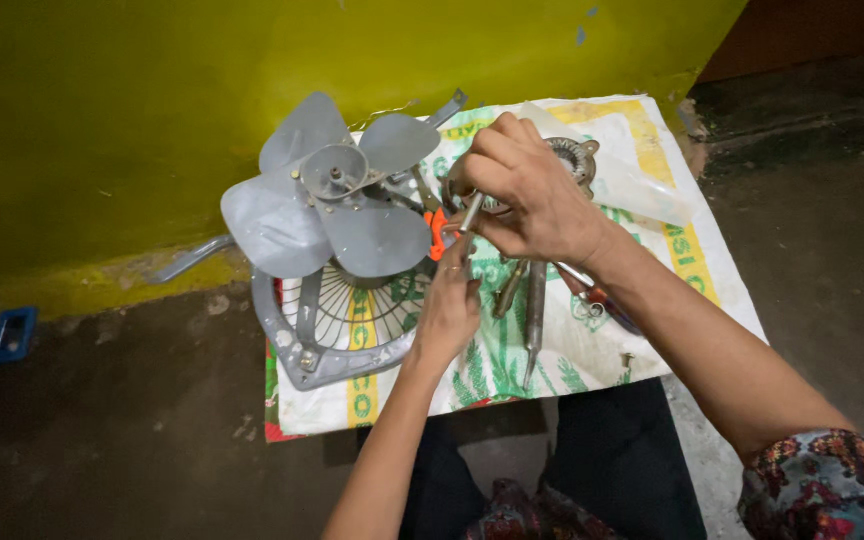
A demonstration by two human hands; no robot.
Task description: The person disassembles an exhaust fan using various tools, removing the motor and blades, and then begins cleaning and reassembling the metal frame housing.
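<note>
- nearest you, your left hand (449,312) comes up from below, fingers curled and pinched at the lower end of a slim metal tool (471,212); exactly how tight the pinch is, i cannot tell, the fingertips are half hidden.
- just beside that hand, on the printed woven sack (592,345), lie loose steel tools (534,318), pointed ends toward you, and one small screw (627,357) near the sack's edge.
- a step further out, your right hand (537,190) arches over the work, fingers clenched around the upper part of that same metal tool, right over the fan's motor area.
- the grey fan blades (327,200) sit left of both hands, hub up, resting over the round wire guard (337,335), with an orange bit (437,232) showing between blades and hands.
- my read: you are in the middle of loosening or tightening something at the motor, both hands steadying one tool.
- the next move, i judge, calls for keeping the tool square on the fastener and a firm hold from the left hand so it does not slip.
- beyond your right hand, a round metal motor part (576,157) peeks out, half covered.
- farthest, the yellow-green wall (152,90) backs the sack, and a small blue object (11,334) lies on the dark floor, well apart at left.
</note>
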